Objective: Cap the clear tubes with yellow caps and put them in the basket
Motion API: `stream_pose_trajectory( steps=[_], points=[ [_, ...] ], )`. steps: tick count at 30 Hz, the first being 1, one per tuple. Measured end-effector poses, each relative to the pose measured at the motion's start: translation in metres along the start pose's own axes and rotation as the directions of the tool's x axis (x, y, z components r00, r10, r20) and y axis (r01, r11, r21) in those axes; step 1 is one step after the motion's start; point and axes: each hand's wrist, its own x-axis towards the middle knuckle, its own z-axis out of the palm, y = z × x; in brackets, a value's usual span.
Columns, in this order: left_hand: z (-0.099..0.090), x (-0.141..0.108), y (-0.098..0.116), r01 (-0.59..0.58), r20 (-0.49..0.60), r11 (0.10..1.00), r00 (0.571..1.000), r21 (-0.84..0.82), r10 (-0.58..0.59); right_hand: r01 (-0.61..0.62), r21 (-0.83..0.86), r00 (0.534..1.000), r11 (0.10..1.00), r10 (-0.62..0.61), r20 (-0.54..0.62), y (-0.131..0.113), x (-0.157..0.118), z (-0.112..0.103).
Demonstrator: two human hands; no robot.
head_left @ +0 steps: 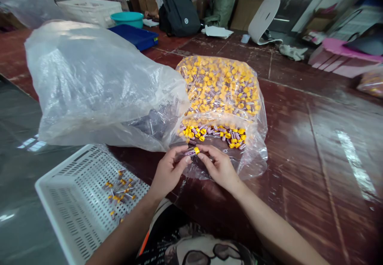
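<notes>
My left hand (170,172) pinches a small tube (189,152) with a purple-and-white patterned body, held nearly level. My right hand (220,167) has thumb and forefinger at the yellow cap on the tube's right end. Just beyond both hands, a clear plastic bag (259,137) lies with its mouth toward me. Many yellow caps and purple patterned pieces (221,85) fill it, some spread loose near its opening. To the left, a white perforated basket (64,201) contains several yellow-capped pieces with clear bodies; my left forearm covers part of it.
A large, bulging translucent sack (98,81) takes up the table's left side and touches the clear bag. Farther back are a blue tray (134,36), a turquoise basin (127,19), a white crate (92,10) and a dark backpack (181,12). A pink bin (338,59) stands at right.
</notes>
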Motion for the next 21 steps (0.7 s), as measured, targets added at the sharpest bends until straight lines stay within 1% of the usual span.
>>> stream_pose_trajectory(
  steps=[1,3,6,8,10,12,14,15,16,17,18,19,21],
  points=[
    [0.001,-0.001,-0.001,-0.047,-0.005,0.997,0.999,0.057,0.047,0.011,0.001,1.000,1.000,-0.011,0.014,-0.002,-0.001,0.003],
    [0.005,-0.003,-0.005,-0.142,-0.050,0.977,0.987,0.156,0.151,0.012,0.014,1.000,1.000,-0.012,0.003,-0.005,-0.005,0.011],
    [0.010,-0.009,-0.011,-0.252,-0.131,0.927,0.946,0.277,0.296,0.008,0.038,0.999,0.999,-0.007,-0.038,-0.010,-0.012,0.028],
    [0.012,-0.013,-0.012,-0.293,-0.165,0.891,0.916,0.347,0.366,0.022,0.050,0.999,0.999,-0.020,-0.041,-0.014,-0.016,0.037],
    [0.010,-0.017,-0.012,-0.311,-0.190,0.861,0.891,0.402,0.411,0.039,0.064,0.999,0.997,-0.038,-0.014,-0.018,-0.016,0.043],
    [0.002,-0.022,-0.013,-0.311,-0.195,0.840,0.882,0.443,0.430,0.050,0.079,0.996,0.996,-0.056,0.075,-0.018,-0.012,0.045],
    [-0.012,-0.035,-0.022,-0.295,-0.172,0.812,0.887,0.504,0.429,0.070,0.063,0.976,0.996,-0.081,0.201,-0.012,-0.003,0.040],
    [-0.023,-0.044,-0.031,-0.276,-0.170,0.787,0.887,0.552,0.430,0.090,0.028,0.966,0.996,-0.095,0.240,-0.007,0.003,0.036],
    [-0.035,-0.055,-0.042,-0.242,-0.186,0.756,0.882,0.609,0.432,0.110,-0.034,0.965,0.993,-0.099,0.243,0.000,0.010,0.030],
    [-0.050,-0.069,-0.057,-0.184,-0.228,0.722,0.872,0.667,0.433,0.116,-0.133,0.973,0.984,-0.086,0.212,0.009,0.017,0.024],
    [-0.065,-0.083,-0.075,-0.110,-0.282,0.684,0.855,0.721,0.435,0.094,-0.262,0.987,0.961,-0.054,0.154,0.018,0.025,0.017],
    [-0.081,-0.097,-0.093,-0.016,-0.339,0.647,0.842,0.762,0.420,0.044,-0.401,0.996,0.915,-0.010,0.087,0.027,0.031,0.011],
    [-0.110,-0.118,-0.125,0.156,-0.405,0.542,0.833,0.826,0.377,-0.072,-0.640,0.996,0.765,0.084,-0.011,0.044,0.042,0.001]
  ],
)
